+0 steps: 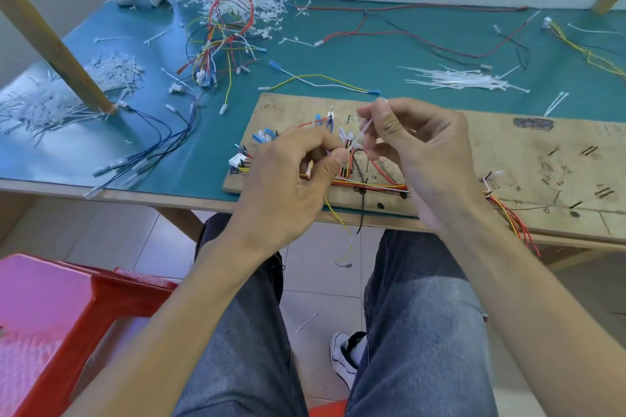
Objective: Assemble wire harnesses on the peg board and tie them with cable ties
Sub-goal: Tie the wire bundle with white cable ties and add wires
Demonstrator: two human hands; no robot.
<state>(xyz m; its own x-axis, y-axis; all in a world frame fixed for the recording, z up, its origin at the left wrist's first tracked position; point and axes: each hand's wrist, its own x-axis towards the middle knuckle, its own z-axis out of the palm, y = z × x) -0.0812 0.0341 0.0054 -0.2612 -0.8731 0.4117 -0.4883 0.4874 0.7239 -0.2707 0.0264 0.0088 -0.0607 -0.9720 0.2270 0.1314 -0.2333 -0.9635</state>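
A worn wooden peg board [508, 152] lies along the near edge of the green table. A harness of red, yellow, orange and black wires [372, 184] runs across its left part, with white and blue connectors [237, 159] at the left end. My left hand [288, 186] pinches the wire bundle between thumb and fingers. Just right of it, my right hand [416, 145] grips the tail of a white cable tie [362, 132] that slants up from the bundle. A pile of spare white cable ties [464, 79] rests behind the board.
Loose harnesses [223, 34] and cut tie scraps [115, 73] litter the back left of the table. A wooden post [57, 51] stands at left. Red and black wires [423, 34] stretch across the back. A red plastic stool [67, 308] is at my lower left.
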